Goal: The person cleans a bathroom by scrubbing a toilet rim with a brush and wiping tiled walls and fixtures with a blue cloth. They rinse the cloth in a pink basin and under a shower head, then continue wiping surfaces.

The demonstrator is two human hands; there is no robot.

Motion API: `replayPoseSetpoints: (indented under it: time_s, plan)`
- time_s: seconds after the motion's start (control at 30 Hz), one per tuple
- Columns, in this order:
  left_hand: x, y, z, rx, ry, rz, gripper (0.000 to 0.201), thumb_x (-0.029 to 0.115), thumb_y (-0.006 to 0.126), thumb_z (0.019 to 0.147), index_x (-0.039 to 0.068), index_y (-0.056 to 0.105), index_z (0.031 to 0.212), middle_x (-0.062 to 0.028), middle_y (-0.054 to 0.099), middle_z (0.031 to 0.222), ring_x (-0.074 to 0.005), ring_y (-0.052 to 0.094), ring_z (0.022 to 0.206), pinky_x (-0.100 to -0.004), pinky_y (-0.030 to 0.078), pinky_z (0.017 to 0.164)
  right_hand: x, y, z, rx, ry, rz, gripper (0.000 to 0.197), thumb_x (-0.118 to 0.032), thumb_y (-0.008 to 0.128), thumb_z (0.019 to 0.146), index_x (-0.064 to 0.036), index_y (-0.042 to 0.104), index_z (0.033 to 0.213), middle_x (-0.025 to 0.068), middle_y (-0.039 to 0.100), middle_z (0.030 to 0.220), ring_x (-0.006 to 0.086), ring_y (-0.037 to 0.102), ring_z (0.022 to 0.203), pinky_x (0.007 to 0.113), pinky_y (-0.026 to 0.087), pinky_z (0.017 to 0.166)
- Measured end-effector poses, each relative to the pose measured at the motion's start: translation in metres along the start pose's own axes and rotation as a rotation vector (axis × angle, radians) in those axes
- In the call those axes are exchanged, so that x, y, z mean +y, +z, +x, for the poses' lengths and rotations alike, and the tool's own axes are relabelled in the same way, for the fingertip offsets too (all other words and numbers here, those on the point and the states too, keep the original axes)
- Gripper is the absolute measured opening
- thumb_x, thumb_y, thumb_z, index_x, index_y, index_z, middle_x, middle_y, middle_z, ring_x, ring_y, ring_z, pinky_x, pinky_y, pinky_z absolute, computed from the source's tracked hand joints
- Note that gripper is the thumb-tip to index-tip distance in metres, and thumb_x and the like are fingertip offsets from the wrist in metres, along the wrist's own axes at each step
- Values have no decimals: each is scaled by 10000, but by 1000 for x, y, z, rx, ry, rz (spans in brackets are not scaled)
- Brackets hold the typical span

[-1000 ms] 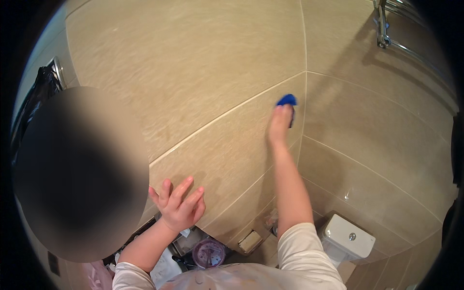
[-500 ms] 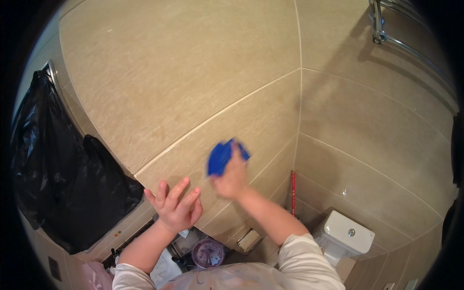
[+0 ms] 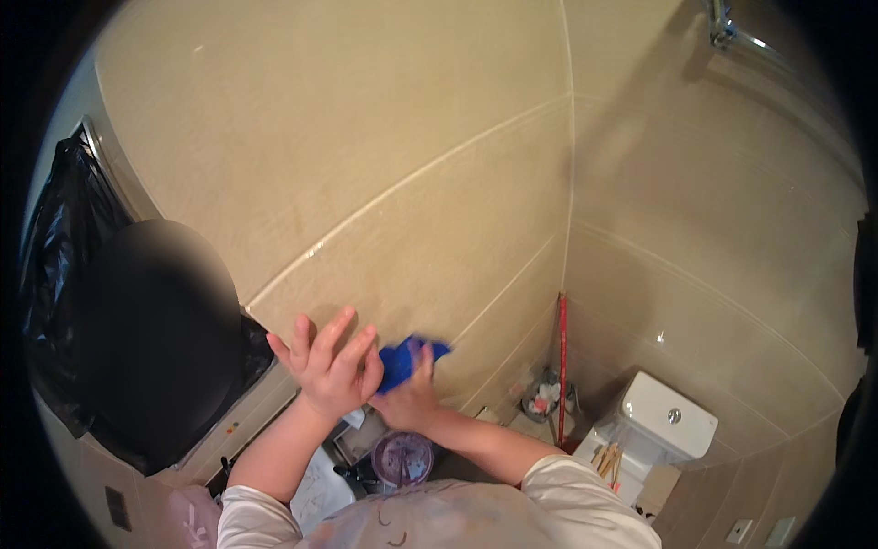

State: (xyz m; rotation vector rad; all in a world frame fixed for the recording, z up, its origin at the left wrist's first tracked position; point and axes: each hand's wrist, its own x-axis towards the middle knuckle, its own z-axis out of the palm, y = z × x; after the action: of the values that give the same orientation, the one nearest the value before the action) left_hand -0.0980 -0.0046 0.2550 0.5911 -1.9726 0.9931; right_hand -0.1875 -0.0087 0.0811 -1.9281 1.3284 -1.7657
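My right hand (image 3: 411, 403) presses a crumpled blue cloth (image 3: 396, 365) to the beige tiled wall (image 3: 402, 247), fingers closed on it. Just left of it, my left hand (image 3: 333, 371) is raised close to the wall, its fingers spread and holding nothing; I cannot tell whether it touches the tiles. The left thumb comes near the cloth's edge. Below the hands stands a round purplish tub (image 3: 402, 460), beside a white sink (image 3: 322, 494).
Black plastic sheeting (image 3: 55, 265) hangs at the left, partly hidden by a dark blurred oval. Right of the corner are a red pole (image 3: 562, 366), a filled waste bin (image 3: 551, 403) and a white toilet tank (image 3: 668, 414). A metal rack (image 3: 722, 27) sits high at the right.
My right hand has moved down and slightly left along the wall with the blue cloth, now next to my left hand. The left hand stays raised and nearly still. The view has shifted a little.
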Motion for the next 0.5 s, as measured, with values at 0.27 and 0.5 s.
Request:
replayPoseSetpoints:
  time_s: [0.27, 0.5]
  plan:
    - [4, -1, -3, -2, -29, 24, 250, 147, 662, 717, 213, 676, 959, -17, 624, 1178, -321, 260, 1388, -497, -33, 1140, 93, -27, 48, 422, 347, 56, 816, -237, 666, 768, 115, 229, 1361, 371, 211, 1412, 503, 182, 1333, 525, 147, 1119]
    - [5, 5, 4, 18, -23, 21, 253, 139, 649, 701, 214, 697, 938, -5, 624, 1174, -316, 268, 1385, -487, -37, 1143, 108, -46, 78, 640, 154, -151, 388, -276, 442, 961, 96, 451, 1070, 390, 308, 1347, 532, 267, 1269, 589, 148, 1092]
